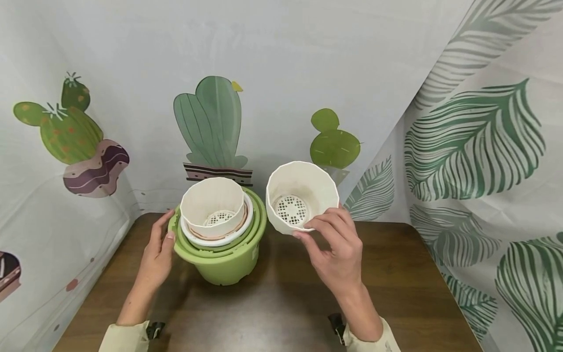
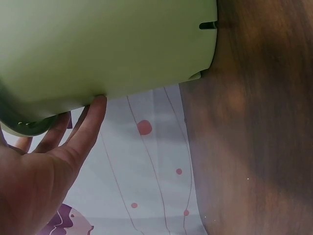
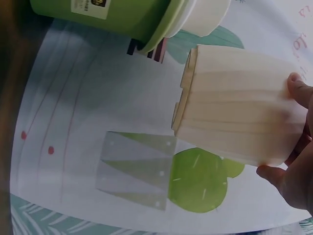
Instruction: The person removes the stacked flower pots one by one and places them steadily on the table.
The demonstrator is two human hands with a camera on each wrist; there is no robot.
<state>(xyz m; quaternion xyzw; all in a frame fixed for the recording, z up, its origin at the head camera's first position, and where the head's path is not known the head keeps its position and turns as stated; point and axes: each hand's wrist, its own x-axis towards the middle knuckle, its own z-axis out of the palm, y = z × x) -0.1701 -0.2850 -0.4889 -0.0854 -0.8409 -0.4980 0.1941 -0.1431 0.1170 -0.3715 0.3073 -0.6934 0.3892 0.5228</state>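
Observation:
In the head view my right hand (image 1: 336, 247) pinches the near right rim of a cream plant pot (image 1: 323, 183), thumb outside and fingers over the edge. This faceted pot has a grid of holes in its base and hangs above the table, tilted so its inside shows. The right wrist view gives its side (image 3: 239, 103) and footed bottom. On the left stands a nested stack, with a large green pot (image 1: 226, 269) outermost. Another cream pot (image 1: 211, 188) sits innermost, inside white and pinkish rims. My left hand (image 1: 156, 254) rests its extended fingers against the green pot's left side.
Both hands are over a dark wooden table (image 1: 264, 318). Close behind it hangs a pale cloth backdrop (image 1: 281, 88) printed with cacti and leaves, which also runs along the sides. A label (image 3: 90, 7) is stuck on the green pot.

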